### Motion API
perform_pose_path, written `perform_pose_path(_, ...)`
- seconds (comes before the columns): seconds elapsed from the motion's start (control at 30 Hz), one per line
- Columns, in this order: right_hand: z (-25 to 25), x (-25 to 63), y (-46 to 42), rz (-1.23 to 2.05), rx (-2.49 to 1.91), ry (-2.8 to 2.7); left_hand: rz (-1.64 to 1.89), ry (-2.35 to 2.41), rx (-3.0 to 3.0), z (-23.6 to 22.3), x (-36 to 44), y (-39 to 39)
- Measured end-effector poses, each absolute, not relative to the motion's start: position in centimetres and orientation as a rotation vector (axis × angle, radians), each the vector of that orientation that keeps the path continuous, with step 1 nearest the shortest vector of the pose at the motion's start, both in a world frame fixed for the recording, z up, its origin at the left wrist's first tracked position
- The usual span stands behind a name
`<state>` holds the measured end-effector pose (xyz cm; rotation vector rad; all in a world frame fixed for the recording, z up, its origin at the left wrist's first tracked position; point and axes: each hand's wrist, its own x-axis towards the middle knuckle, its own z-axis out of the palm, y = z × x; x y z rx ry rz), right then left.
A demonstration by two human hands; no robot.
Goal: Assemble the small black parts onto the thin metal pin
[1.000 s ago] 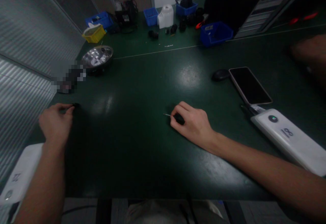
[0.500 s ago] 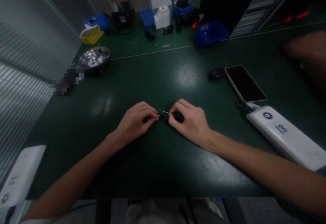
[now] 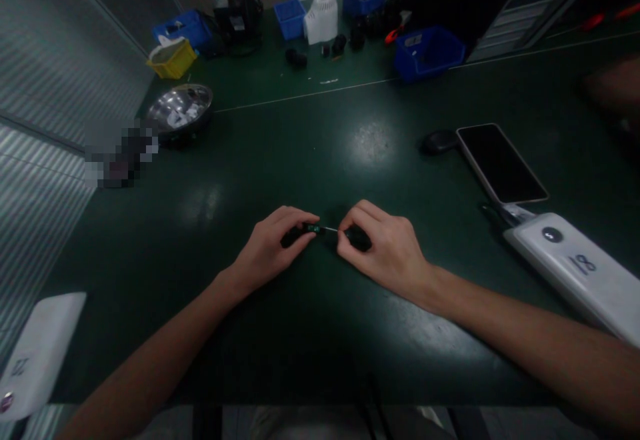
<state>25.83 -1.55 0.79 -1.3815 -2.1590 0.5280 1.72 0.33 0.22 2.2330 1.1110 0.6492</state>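
My left hand [image 3: 273, 243], thumb and fingertips pinched, grips a small dark piece with a green, circuit-board-like face [image 3: 314, 229]. Facing it, my right hand [image 3: 383, 247] is closed with its fingertips on a thin silver rod [image 3: 330, 229]. The rod points left, and its tip meets or lies very near the end of the green piece. Whether the two are joined I cannot tell. The rod's other end is hidden in my right fingers. Both hands are low over the dark green table [image 3: 280, 167].
To the right lie a phone [image 3: 501, 162], a black computer mouse [image 3: 440, 141] and a white power bank [image 3: 575, 267]. Another white device [image 3: 43, 353] is at left. A metal bowl [image 3: 203, 117], a blue bin [image 3: 430, 53] and a yellow bin [image 3: 173, 60] stand farther back. Someone's blurred hand [image 3: 615, 87] is at far right.
The rod's tip has come into line with the green piece, which now shows more between my left fingers. The view has shifted slightly. The other person's hand has moved.
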Motion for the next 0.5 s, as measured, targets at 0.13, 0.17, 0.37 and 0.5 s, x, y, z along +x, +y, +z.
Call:
perform_pose_path(0.13,0.65,25.83,-1.63,0.5,-1.382,-2.176,0.68,1.07,2.251,0.19,1.83,0.34)
perform_pose_path(0.17,0.62,25.82,-1.62,0.496,-1.382,-2.181,0.687,1.065,2.251,0.17,1.85,0.34)
perform_pose_path(0.37,0.56,25.81,-1.62,0.479,-1.372,-2.205,0.725,1.059,2.251,-0.03,1.77,0.35)
perform_pose_path(0.5,0.5,25.86,-1.65,0.48,-1.332,-2.213,0.76,1.034,2.261,-0.17,1.71,0.39)
